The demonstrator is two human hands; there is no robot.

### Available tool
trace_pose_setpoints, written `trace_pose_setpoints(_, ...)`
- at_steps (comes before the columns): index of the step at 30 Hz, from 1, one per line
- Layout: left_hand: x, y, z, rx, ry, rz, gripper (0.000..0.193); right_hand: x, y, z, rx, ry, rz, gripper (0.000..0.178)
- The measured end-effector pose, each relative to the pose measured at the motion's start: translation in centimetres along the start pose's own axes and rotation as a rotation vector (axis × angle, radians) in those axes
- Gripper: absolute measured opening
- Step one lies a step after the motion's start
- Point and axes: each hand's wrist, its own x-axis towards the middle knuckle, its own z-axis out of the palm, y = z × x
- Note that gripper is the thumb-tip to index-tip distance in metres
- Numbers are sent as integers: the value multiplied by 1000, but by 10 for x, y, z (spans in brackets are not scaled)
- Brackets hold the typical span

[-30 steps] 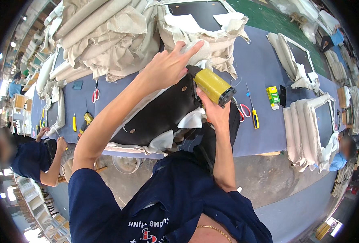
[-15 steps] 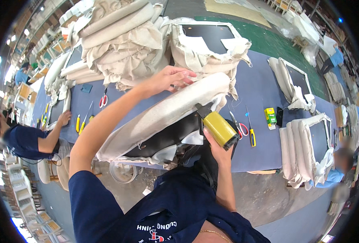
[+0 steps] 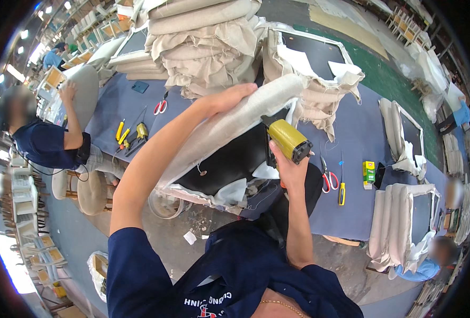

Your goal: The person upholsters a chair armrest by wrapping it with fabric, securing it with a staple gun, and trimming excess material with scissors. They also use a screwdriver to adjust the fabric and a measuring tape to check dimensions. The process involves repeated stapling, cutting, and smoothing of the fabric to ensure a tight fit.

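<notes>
A beige upholstered seat cushion [image 3: 203, 139] stands tilted on edge at the table front, its black underside [image 3: 232, 159] facing me and white lining flaps loose along the lower edge. My left hand [image 3: 231, 99] lies over the cushion's far upper edge, with its fingertips partly hidden behind the fabric. In my right hand [image 3: 292, 172] is a yellow and black staple gun [image 3: 288, 139], its nose against or close to the cushion's right end; the exact contact is hidden.
Beige covers lie in a tall pile [image 3: 203, 47] beyond the cushion, beside stacked seats [image 3: 309, 53]. Red-handled scissors [image 3: 329, 180], a yellow screwdriver [image 3: 342, 193] and a green-yellow box [image 3: 369, 174] lie to the right. A co-worker [image 3: 44, 124] stands at left holding another cushion [image 3: 84, 95].
My left hand has gone from raised, loose fingers to resting on the cushion's edge. The staple gun has shifted up along the right end. At left, the co-worker has lifted a cushion upright.
</notes>
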Motion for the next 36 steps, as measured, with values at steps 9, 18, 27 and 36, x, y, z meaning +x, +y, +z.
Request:
trace_pose_setpoints(9,22,-9,5,285,181,52,75,3,25,16,37,124,-79,39)
trace_pose_setpoints(18,-22,8,44,1019,524,316,59,28,2,3,174,-27,-5,34)
trace_pose_setpoints(27,-38,17,50,1052,385,410,83,20,-6,-5,-109,-66,-191,28)
trace_pose_setpoints(36,-52,32,56,1060,212,346,108,-8,-7,-11,-79,-159,-86,31)
